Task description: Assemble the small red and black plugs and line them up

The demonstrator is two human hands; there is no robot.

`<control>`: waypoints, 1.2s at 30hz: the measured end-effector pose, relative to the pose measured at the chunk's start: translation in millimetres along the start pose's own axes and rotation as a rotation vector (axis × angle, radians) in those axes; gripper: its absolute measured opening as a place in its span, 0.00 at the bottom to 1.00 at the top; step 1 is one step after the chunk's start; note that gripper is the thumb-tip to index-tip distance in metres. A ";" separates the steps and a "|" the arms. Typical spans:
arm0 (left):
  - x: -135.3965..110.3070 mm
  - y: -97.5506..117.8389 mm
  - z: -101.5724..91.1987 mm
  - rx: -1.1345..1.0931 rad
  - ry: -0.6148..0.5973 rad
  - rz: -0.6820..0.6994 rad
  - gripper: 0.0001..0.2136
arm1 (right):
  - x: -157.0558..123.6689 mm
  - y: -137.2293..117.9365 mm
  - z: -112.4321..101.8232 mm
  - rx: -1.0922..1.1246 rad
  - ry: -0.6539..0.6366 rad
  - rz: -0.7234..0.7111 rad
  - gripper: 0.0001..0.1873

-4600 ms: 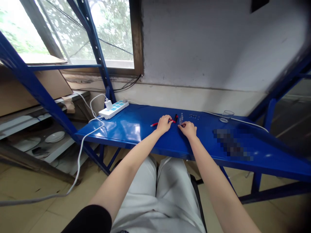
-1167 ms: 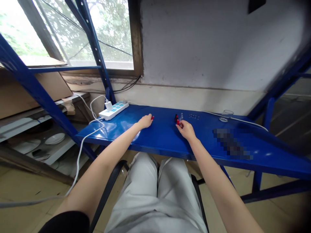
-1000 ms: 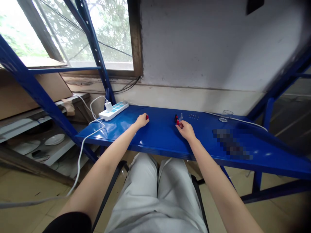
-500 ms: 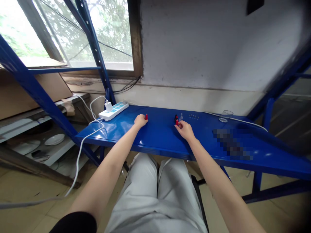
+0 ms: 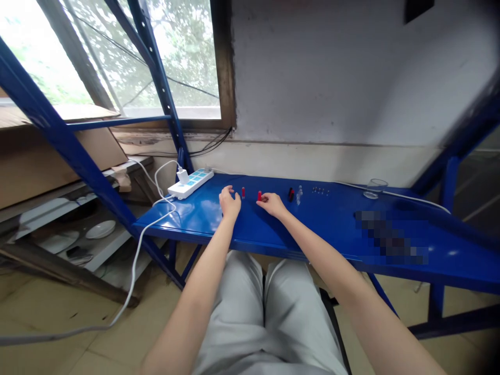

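On blue counter (image 5: pixel 269 229), slim red piece (image 5: pixel 243 191) standing upright just right of left hand (image 5: pixel 230 203); bright red above, paler at foot (clear part or reflection, cannot tell). Left grip apart, fingers loosely curled. Right grip clamped on red cylinder (image 5: pixel 259 196), short, plain, upright, its right side against fingertips of right hand (image 5: pixel 272 203). Farther right, black-and-red pieces (image 5: pixel 291 195), clear knobbly piece (image 5: pixel 299 195) near them, then tiny bits (image 5: pixel 321 191), too small to make out.

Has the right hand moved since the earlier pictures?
Yes: the right hand has moved leftward, closer to the white power strip.
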State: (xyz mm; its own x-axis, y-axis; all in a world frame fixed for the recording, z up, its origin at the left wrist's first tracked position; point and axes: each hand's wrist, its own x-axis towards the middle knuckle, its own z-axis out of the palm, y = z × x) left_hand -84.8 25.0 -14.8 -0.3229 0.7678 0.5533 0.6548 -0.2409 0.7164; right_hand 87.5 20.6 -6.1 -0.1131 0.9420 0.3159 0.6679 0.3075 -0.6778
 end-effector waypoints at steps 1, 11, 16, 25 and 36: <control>-1.6 0.7 -1.8 -0.033 0.026 0.005 0.13 | 6.4 -3.8 8.5 -0.024 0.001 0.005 0.05; 1.0 -1.8 -3.6 -0.196 0.067 -0.079 0.12 | 37.5 -14.8 46.4 -0.158 0.045 0.184 0.06; 2.9 -3.0 -5.4 -0.229 0.100 -0.146 0.11 | 38.5 -15.4 46.4 -0.194 0.034 0.184 0.07; 2.8 3.1 -12.9 -0.249 0.163 -0.161 0.11 | 18.7 -25.9 7.6 -0.450 0.100 -0.252 0.13; -47.1 56.0 19.4 0.100 -0.500 1.035 0.17 | -39.9 41.6 -81.0 -0.350 0.737 -0.091 0.17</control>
State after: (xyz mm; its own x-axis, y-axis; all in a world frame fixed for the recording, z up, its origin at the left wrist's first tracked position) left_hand -19.7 -13.2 -9.0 0.6925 0.3852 0.6099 0.5069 -0.8614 -0.0315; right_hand 179.4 -15.1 6.9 0.2527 0.5475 0.7977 0.8843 0.2039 -0.4201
